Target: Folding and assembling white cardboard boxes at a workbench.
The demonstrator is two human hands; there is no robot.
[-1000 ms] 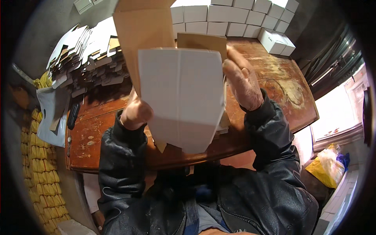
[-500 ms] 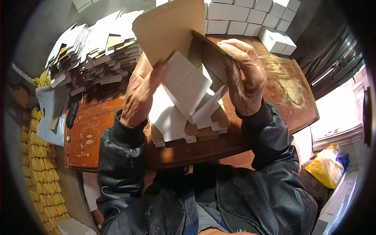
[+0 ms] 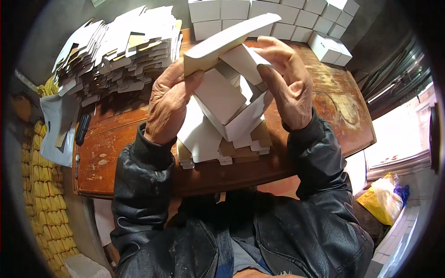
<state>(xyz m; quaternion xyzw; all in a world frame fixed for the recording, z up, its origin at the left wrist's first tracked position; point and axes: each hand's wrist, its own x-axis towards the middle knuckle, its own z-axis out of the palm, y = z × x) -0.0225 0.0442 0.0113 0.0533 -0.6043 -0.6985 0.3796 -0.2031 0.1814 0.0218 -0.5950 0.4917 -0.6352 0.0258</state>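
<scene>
Far over on the left, beyond the edge of the wooden surface (image 3: 111, 153), yellow stacked goods (image 3: 34, 185) run down the side, with a pale sheet (image 3: 58, 129) hanging over them. A small dark object (image 3: 82, 129) lies near the surface's left end. Behind it, toward the far left corner, a broad heap of flat, unfolded carton blanks (image 3: 120, 51) is fanned out, white faces and brown backs showing at the edges.

In the middle, the person, in a dark leather jacket (image 3: 194, 241), holds a half-folded white carton (image 3: 227, 92) up above the surface, between both hands. The left hand (image 3: 169, 104) grips its left side, fingers curled around the carton's edge and the thumb pressed up under the long top flap (image 3: 229, 39), which slants up to the right. Directly beneath the carton, a short stack of flat blanks (image 3: 218, 150) rests on the surface near its front edge.

The right hand (image 3: 289, 88) closes on the carton's right side, fingers bent over a small inner flap and the thumb laid along the side wall. Behind it, rows of finished white boxes (image 3: 278, 18) stand packed together along the back of the surface, running off to the far right corner. Lower right, off the surface, a yellow bag (image 3: 382, 204) sits on the floor.
</scene>
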